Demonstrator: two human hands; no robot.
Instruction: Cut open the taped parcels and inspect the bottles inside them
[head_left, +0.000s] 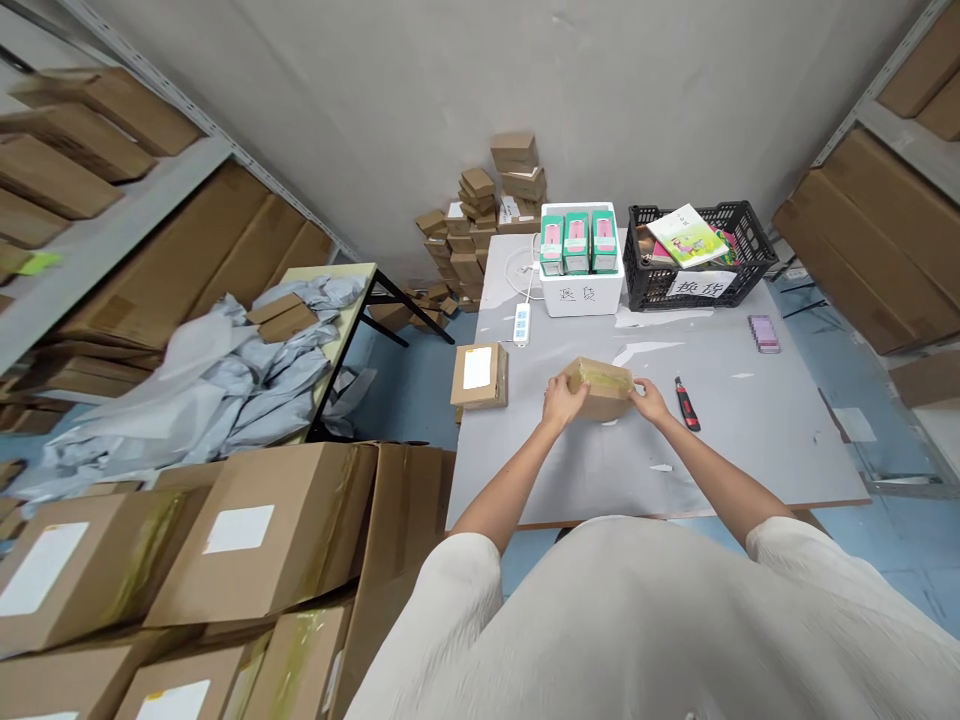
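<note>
Table: a broad, grey-topped rectangular table [772,430], running beneath the white, open-topped box [581,302].
Crate: a black latticed plastic crate [649,288], just right of the white box.
White box: bears three upright green-and-pink cartons [576,246], side by side.
Taped carton: a brown cardboard carton with yellowish tape [604,402], nearer the person than the white box; whether it touches the table, I cannot tell.
Labelled carton: a brown, white-labelled cardboard cube [498,388], left of the white box and nearer the person.
Left hand: the left hand [564,402], fingers gripping the taped carton's left end.
Right hand: the right hand [649,400], fingers gripping its right end.
Knife: a red-and-black utility knife [687,406], right of the white box and nearer the person.
</note>
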